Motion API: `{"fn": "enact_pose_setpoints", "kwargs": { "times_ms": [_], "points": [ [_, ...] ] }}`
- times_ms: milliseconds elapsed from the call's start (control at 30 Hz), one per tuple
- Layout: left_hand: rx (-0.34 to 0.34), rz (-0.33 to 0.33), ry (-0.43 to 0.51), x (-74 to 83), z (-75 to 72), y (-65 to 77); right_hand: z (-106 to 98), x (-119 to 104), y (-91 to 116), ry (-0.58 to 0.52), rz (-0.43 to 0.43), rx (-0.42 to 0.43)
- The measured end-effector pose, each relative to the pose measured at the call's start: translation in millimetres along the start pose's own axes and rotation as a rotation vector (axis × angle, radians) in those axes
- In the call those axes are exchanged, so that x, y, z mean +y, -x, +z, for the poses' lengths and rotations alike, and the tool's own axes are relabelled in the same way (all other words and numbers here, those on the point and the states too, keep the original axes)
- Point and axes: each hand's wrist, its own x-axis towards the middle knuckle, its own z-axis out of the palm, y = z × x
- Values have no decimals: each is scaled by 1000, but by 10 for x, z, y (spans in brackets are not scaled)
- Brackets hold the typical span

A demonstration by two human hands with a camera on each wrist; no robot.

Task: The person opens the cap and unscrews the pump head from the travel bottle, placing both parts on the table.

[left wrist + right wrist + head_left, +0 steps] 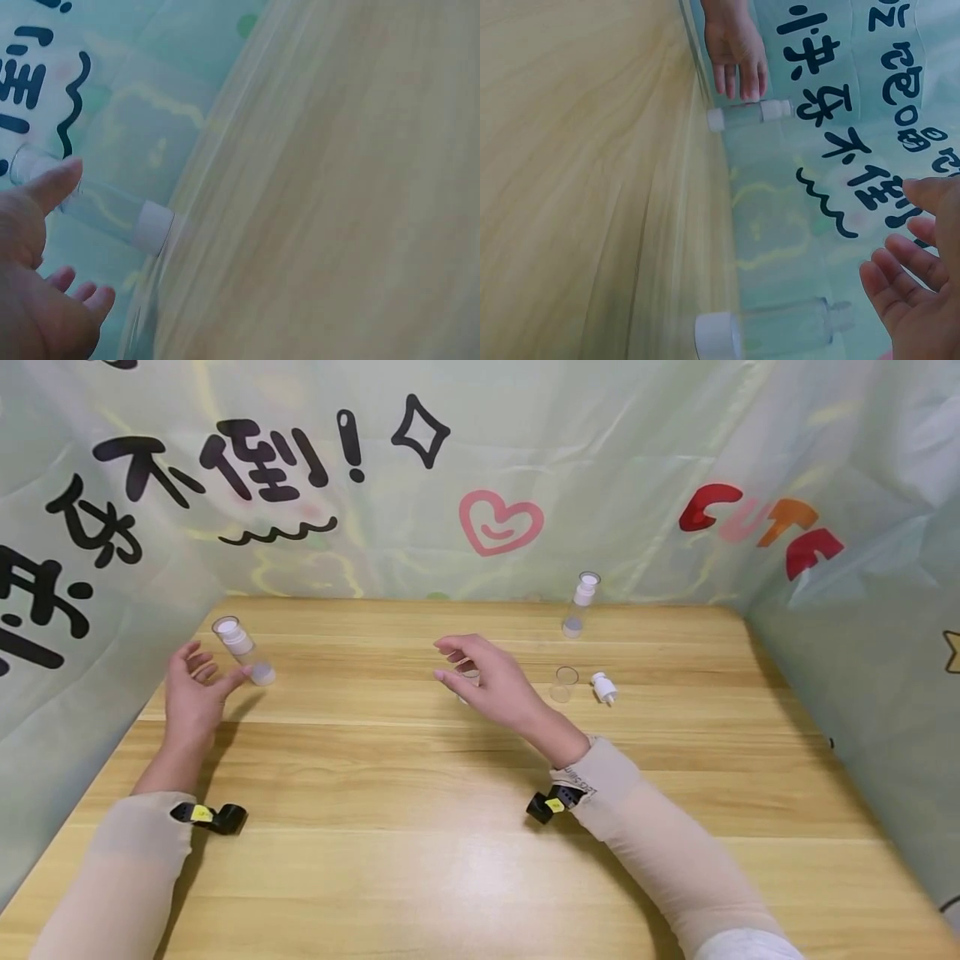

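At the left, a clear pump bottle with a white base and white top stands upright under a clear cap. My left hand is beside it, fingers spread and loosely bent, the thumb tip right at its side. Near the middle, my right hand hovers with thumb and fingers apart. An uncapped clear bottle with a white base stands close to its fingers in the right wrist view. From the head, that hand mostly hides it. Neither hand grips anything.
Right of my right hand are a clear cap and a white pump head lying on its side. Another capped pump bottle stands at the back right. Printed cloth walls the wooden table at the back and sides.
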Motion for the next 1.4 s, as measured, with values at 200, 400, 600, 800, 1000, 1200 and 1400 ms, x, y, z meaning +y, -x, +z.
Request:
{"fn": "enact_pose_setpoints", "kwargs": {
  "times_ms": [200, 400, 600, 800, 1000, 1200, 1400],
  "points": [
    [-97, 37, -101, -73, -10, -47, 96, -16, -51, -45, 32, -39],
    [-165, 55, -158, -115, -17, -89, 182, -30, -118, -75, 51, -64],
    [-229, 89, -179, -160, -37, -125, 267, -32, -177, -108, 71, -82],
    [-234, 113, -179, -168, -47, -146, 366, -28, -223, -127, 95, -113],
    [-243, 116, -219, -126, -12, -179, 468, -11, -279, -135, 114, -143],
    [-259, 119, -271, -115, 16, -210, 561, 1, -354, -123, 126, -165],
    [-264, 113, -279, -122, 1, -200, 666, 3, -421, -134, 130, -183]
  ]
}}
